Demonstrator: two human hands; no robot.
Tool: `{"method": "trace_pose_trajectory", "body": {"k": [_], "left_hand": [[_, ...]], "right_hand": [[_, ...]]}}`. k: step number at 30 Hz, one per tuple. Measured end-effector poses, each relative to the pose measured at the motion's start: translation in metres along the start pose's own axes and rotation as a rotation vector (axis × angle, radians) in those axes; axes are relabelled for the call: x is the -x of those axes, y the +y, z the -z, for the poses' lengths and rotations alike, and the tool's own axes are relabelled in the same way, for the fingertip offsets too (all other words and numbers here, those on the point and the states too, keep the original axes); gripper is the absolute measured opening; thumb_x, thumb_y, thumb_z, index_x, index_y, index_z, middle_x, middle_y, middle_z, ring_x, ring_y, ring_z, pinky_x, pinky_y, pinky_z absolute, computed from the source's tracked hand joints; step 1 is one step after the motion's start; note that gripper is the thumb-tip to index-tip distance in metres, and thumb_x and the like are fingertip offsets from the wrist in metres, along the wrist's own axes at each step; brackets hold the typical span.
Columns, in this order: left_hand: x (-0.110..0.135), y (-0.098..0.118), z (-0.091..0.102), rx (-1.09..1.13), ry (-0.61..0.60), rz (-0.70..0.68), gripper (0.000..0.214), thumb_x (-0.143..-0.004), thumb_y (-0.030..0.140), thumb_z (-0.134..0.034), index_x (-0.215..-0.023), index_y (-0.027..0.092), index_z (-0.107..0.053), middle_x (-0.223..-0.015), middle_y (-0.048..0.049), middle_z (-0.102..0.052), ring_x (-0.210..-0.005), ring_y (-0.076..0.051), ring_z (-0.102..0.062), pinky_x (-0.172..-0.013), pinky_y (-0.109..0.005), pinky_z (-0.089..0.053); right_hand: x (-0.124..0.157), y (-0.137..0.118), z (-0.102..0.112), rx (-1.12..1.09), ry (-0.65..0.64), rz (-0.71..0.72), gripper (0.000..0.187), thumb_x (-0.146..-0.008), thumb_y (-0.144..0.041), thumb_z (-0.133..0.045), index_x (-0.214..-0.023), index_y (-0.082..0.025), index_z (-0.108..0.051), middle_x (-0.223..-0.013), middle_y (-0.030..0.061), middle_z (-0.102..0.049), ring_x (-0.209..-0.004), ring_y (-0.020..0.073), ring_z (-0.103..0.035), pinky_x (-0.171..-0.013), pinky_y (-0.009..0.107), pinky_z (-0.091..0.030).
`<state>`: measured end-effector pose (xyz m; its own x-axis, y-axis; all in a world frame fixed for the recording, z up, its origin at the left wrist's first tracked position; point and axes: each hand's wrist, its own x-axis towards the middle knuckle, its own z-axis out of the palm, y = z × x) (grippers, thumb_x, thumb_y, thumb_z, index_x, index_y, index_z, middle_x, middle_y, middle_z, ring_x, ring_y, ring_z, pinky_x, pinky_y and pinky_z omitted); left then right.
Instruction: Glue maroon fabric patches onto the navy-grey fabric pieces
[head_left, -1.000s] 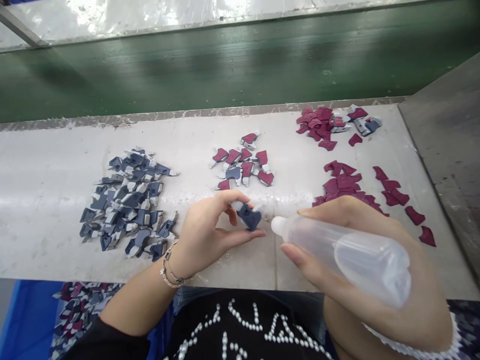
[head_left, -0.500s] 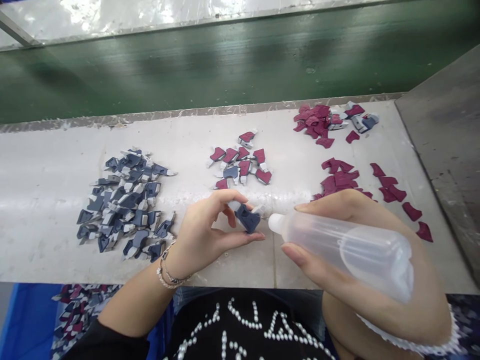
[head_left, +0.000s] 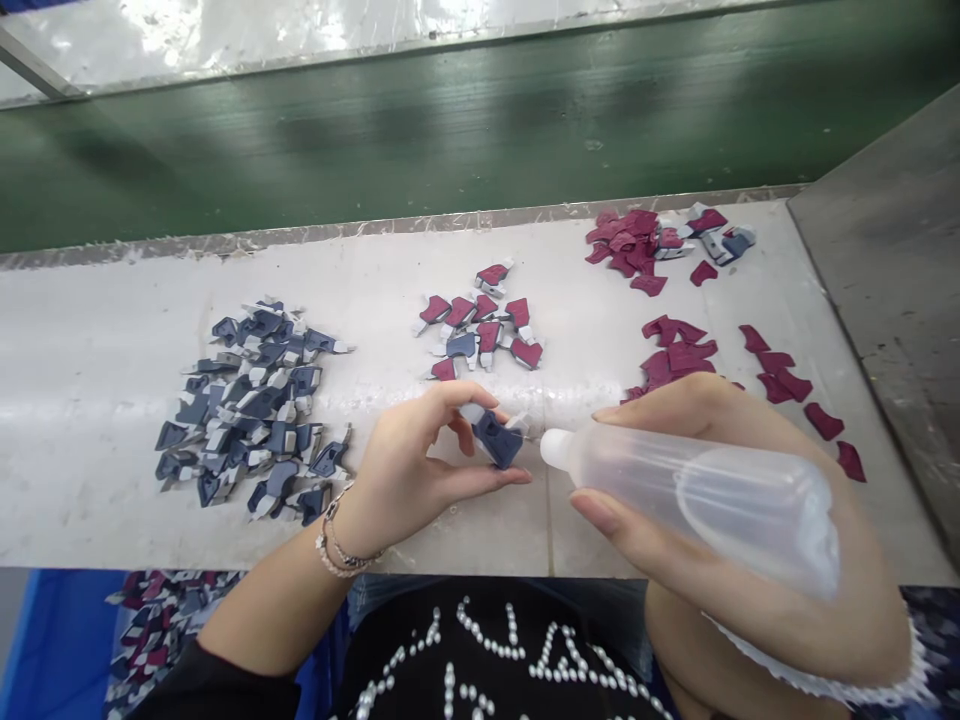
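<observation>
Between the thumb and fingers of my left hand [head_left: 420, 445] is a small dark blue and grey plastic part [head_left: 498, 438], held above the table's front. My right hand [head_left: 660, 520] is wrapped round a clear squeeze bottle [head_left: 720, 500] lying nearly level. Its white nozzle [head_left: 556, 449] points left at the blue part, close beside it; whether they touch I cannot tell. Beyond my left hand lies a group of grey parts with maroon faces [head_left: 487, 335]. Loose maroon pieces [head_left: 675, 355] lie behind my right hand, which hides some of them.
A heap of blue and grey parts [head_left: 255, 410] covers the left of the white table [head_left: 90, 400]. More maroon pieces [head_left: 626, 240] lie at the back right. A green strip [head_left: 450, 150] runs behind, a metal panel [head_left: 892, 260] stands right, and a blue bin [head_left: 60, 640] is below left.
My right hand and the bottle have shifted slightly right, widening the space between nozzle and part a little. My left hand has hardly moved and still holds the part.
</observation>
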<state>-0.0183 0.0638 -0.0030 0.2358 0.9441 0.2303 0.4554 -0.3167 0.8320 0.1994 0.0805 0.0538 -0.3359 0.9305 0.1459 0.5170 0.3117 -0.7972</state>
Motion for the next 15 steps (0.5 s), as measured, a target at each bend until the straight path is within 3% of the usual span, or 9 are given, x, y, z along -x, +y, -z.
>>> {"method": "trace_pose_trajectory", "body": {"k": [6, 10, 12, 15], "left_hand": [[0.0, 0.0, -0.001, 0.011, 0.004, 0.022, 0.052, -0.068, 0.034, -0.087, -0.107, 0.023, -0.055, -0.095, -0.0001, -0.071, -0.062, -0.007, -0.059, -0.06, -0.021, -0.052], [0.0, -0.002, 0.0, 0.009, 0.028, 0.046, 0.051, -0.067, 0.034, -0.087, -0.106, 0.024, -0.056, -0.095, -0.0009, -0.071, -0.067, -0.01, -0.062, -0.057, -0.022, -0.051], [-0.001, -0.003, 0.002, -0.014, 0.055, 0.076, 0.049, -0.067, 0.034, -0.087, -0.105, 0.024, -0.057, -0.095, -0.0018, -0.07, -0.07, -0.012, -0.064, -0.055, -0.023, -0.049], [-0.005, -0.005, 0.007, -0.06, 0.106, 0.136, 0.044, -0.071, 0.034, -0.084, -0.104, 0.024, -0.057, -0.097, -0.0023, -0.069, -0.065, -0.011, -0.06, -0.053, -0.024, -0.047]], "right_hand": [[0.0, 0.0, 0.002, 0.001, -0.06, 0.018, 0.023, -0.081, -0.038, -0.073, -0.084, -0.028, -0.052, -0.062, -0.0086, -0.064, -0.046, 0.0112, -0.062, -0.037, 0.022, -0.045], [-0.002, 0.002, 0.006, -0.025, -0.035, 0.023, 0.023, -0.079, -0.038, -0.074, -0.087, -0.029, -0.055, -0.066, -0.0085, -0.065, -0.049, 0.011, -0.063, -0.04, 0.02, -0.048], [-0.003, 0.005, 0.01, -0.052, -0.017, 0.036, 0.026, -0.078, -0.036, -0.076, -0.097, -0.032, -0.058, -0.08, -0.008, -0.069, -0.062, 0.0115, -0.067, -0.052, 0.019, -0.054], [0.001, 0.012, 0.016, -0.154, -0.071, 0.093, 0.049, -0.075, -0.031, -0.08, -0.118, -0.039, -0.058, -0.109, -0.0059, -0.071, -0.093, 0.0157, -0.071, -0.08, 0.022, -0.058]]}}
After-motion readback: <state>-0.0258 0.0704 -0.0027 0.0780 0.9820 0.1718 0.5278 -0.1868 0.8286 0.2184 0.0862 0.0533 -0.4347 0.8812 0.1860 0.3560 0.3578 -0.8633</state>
